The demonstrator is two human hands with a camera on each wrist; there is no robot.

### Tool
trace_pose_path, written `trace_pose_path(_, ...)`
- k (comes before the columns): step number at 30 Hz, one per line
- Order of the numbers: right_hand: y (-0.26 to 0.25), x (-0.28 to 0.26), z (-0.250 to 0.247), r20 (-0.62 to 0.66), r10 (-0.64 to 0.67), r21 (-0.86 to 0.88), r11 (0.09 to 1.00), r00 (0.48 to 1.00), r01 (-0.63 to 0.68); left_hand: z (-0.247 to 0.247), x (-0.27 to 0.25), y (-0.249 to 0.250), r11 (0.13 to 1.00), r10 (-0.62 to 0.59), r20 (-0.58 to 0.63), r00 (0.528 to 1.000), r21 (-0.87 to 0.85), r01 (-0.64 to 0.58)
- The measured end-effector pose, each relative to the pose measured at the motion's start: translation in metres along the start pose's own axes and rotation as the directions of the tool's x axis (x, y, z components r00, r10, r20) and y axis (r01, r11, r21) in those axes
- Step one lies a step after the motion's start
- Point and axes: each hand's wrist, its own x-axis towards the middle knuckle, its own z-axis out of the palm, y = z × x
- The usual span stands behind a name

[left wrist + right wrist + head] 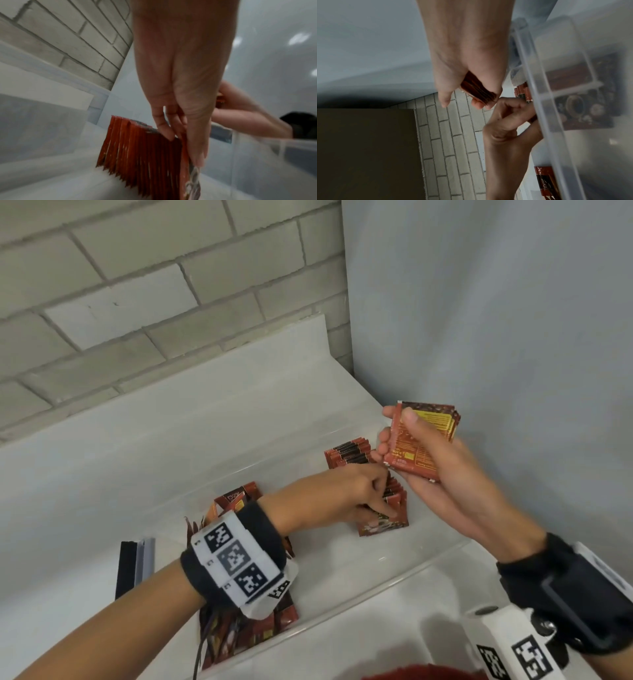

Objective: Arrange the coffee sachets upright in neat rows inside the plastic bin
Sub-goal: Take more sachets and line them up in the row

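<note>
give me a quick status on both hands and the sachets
Left hand pinching a sachet at the upright row in the bin. Right hand gripping a spare stack above. Nothing blocking; loose pile remains.

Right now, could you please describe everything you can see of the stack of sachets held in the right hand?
The stack of sachets is a thin sheaf of flat red-brown foil packets, their backs printed with yellow panels. The right hand grips it, thumb across the face and fingers behind, above the plastic bin's far right corner. It is held tilted, edges roughly aligned, and touches nothing else.
</note>
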Motion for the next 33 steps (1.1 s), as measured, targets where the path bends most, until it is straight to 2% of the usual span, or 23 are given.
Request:
trace_pose_path(9, 0.001, 0.001, 0.000, 0.012, 0.003, 0.035, 0.999, 1.000, -0.004, 0.011, 0.007, -0.007, 0.977, 0.184, -0.150, 0.971, 0.139, -0.164)
trace_pose_path(14, 0.000, 0.000, 0.000, 0.003, 0.007, 0.047, 0.999, 1.000, -0.007, 0.014, 0.011, -0.010, 0.963, 0.236, -0.176, 0.956, 0.172, -0.207)
trace_pose_path(16, -0.001, 0.000, 0.001, -0.003, 0.008, 0.066, 0.998, 1.000, -0.008, 0.016, 0.009, -0.012, 0.968, 0.206, -0.148, 0.967, 0.175, -0.179)
trace_pose_path(19, -0.002, 0.000, 0.003, -0.016, 0.024, 0.053, 0.998, 1.000, -0.023, 0.018, 0.007, -0.013, 0.986, 0.099, -0.072, 0.993, 0.144, -0.087)
trace_pose_path(24, -0.003, 0.000, 0.001, -0.019, 0.051, 0.111, 0.993, 0.998, -0.049, 0.018, 0.009, -0.010, 0.999, -0.023, -0.015, 1.000, 0.035, 0.023)
trace_pose_path(29, -0.003, -0.001, -0.001, 0.010, 0.087, 0.172, 0.981, 0.996, -0.088, 0.002, 0.002, -0.008, 0.979, -0.124, -0.047, 0.991, -0.171, 0.114)
trace_pose_path(31, -0.003, -0.001, -0.001, 0.001, 0.092, 0.118, 0.989, 0.996, -0.091, -0.009, -0.004, -0.012, 0.967, -0.163, -0.046, 0.986, -0.208, 0.150)
trace_pose_path(33, -0.004, -0.002, 0.001, 0.018, 0.085, 0.028, 0.996, 0.996, -0.085, -0.017, -0.009, -0.018, 0.959, -0.233, -0.116, 0.966, -0.191, 0.209)
